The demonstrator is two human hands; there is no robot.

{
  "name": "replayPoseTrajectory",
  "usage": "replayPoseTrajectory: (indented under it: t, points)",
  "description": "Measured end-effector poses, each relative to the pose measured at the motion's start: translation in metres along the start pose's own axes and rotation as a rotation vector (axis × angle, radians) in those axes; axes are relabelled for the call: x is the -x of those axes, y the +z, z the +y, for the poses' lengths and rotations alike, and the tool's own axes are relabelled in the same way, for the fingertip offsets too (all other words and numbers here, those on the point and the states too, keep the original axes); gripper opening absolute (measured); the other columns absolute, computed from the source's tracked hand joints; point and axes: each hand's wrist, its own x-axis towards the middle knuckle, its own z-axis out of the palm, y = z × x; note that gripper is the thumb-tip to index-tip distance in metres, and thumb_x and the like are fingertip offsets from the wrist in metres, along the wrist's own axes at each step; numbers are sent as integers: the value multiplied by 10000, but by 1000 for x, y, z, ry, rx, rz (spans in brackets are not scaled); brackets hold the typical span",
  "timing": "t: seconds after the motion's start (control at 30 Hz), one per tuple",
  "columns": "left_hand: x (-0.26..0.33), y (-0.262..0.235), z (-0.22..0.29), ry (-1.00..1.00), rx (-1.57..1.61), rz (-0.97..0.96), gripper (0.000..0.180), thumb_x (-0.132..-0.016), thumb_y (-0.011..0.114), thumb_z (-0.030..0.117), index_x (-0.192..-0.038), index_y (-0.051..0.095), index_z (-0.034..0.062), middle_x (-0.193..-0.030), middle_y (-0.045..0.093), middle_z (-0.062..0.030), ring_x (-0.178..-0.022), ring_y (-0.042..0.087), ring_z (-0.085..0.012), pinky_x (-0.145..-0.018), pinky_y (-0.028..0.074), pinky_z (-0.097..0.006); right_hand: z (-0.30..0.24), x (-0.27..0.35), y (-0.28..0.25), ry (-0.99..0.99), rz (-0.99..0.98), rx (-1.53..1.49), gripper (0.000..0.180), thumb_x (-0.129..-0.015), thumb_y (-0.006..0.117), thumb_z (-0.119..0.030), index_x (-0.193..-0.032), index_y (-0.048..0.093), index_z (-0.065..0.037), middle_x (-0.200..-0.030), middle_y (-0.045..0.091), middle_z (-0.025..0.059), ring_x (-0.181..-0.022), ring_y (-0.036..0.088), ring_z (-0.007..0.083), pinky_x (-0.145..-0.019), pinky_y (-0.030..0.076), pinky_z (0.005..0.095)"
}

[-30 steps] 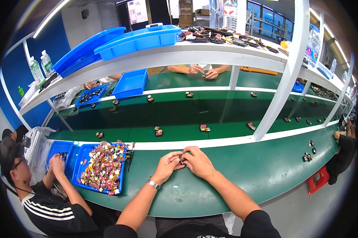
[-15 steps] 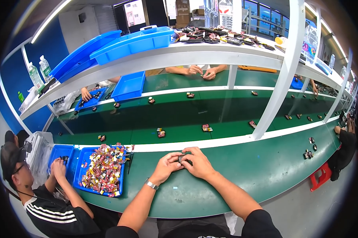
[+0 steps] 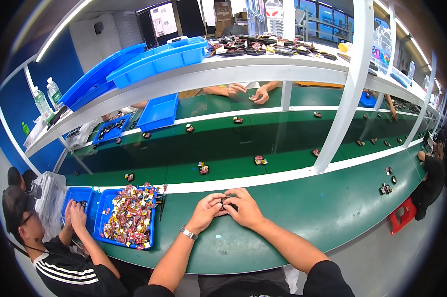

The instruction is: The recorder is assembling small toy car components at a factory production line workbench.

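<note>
My left hand (image 3: 206, 212): pinching a small dark part (image 3: 227, 200).
My right hand (image 3: 244, 208): fingers closed on the same part.
Part: above the green table's (image 3: 332, 208) near edge.
Left: blue tray (image 3: 109, 218) of colourful pieces.

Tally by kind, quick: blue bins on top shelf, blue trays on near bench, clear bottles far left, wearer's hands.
Blue bins, top shelf: 2
Blue trays, near bench: 2
Clear bottles: 2
Hands, left hand and right hand, both holding small dark part: 2
Total: 8
</note>
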Motion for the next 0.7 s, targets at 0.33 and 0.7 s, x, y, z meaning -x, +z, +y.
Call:
replayPoseTrajectory:
  t: [0.33, 0.7]
  points:
    - [2, 3, 3, 6, 29, 31, 283, -986, 527, 63, -1259, 504, -5, -1183, 632, -127, -1065, 641, -195, -922, 558, -355, 9, 3, 8, 7, 47, -45, 153, -798, 728, -96, -950, 736, -90, -1175, 629, 65, -1143, 553, 272, -932, 490, 376]
    - [4, 2, -2, 11, -22, 83, 262, -990, 489, 17, -1249, 516, -9, -1218, 620, -128, -1057, 642, -185, -897, 567, -312, 6, 3, 14, 32, 65, -70, 172, -803, 718, -87, -971, 743, -111, -1228, 626, 59, -1179, 538, 286, -983, 465, 395]
